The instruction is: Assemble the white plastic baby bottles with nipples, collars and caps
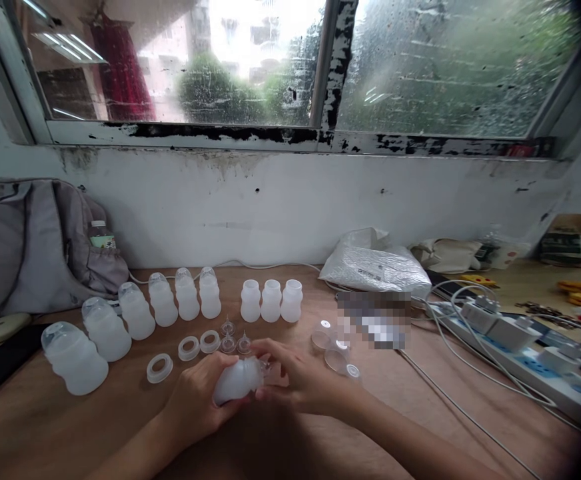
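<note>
A frosted white baby bottle (238, 381) lies tilted in my left hand (198, 390), with the fingers wrapped round its body and its top pointing right. My right hand (295, 379) curls its fingers round that top end, where part of a clear teat (265, 366) shows; the fingers partly hide the neck. Just beyond the hands are three clear teats (228, 343). Three white collar rings (159, 368) lie to their left. Right of my right hand are three clear dome caps (337, 360). Three uncapped bottles (271, 301) stand upright behind.
Several capped bottles (138, 311) form a curved row at the left, before a grey backpack (25, 247). A plastic-wrapped package (375, 263) lies at the back right. Cables and a power strip (515, 360) with chargers occupy the right side. The wall and window (250, 67) bound the back.
</note>
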Demonstrator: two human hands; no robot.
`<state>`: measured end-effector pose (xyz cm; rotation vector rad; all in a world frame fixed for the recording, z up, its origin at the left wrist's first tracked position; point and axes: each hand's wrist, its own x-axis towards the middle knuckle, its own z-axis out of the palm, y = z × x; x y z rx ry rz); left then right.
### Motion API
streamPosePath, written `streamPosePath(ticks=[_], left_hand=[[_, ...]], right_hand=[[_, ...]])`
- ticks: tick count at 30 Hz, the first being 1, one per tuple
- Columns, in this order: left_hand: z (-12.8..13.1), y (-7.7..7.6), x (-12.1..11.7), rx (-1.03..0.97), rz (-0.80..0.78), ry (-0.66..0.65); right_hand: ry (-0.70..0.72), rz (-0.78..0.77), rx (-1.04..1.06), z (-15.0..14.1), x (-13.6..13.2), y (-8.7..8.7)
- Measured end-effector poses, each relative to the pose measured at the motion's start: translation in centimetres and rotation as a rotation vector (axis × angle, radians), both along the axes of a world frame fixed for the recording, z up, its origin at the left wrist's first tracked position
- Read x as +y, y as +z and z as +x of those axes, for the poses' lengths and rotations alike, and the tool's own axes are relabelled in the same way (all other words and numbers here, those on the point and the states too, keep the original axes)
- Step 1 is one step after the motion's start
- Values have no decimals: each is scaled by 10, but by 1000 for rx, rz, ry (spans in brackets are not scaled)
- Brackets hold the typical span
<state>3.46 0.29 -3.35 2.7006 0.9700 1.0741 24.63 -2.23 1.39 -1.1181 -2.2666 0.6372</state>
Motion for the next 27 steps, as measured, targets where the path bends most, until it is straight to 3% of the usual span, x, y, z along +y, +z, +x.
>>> streamPosePath(ticks=[5,10,14,21,27], left_hand=[[1,-5,1,15,62,-81],[3,-8,-4,25,90,-72],[5,-4,-7,27,75,-95],[6,5,-9,7,31,-124],[6,2,-8,29,35,-160]], right_hand=[[-110,1,-80,-10,-5,-9],[-245,-49,-168,-14,-4,-12],[-214,-39,-232,-7,-3,-4],[-75,-11,-133,-2,-6,4],[-145,-50,-167,-8,-10,2]])
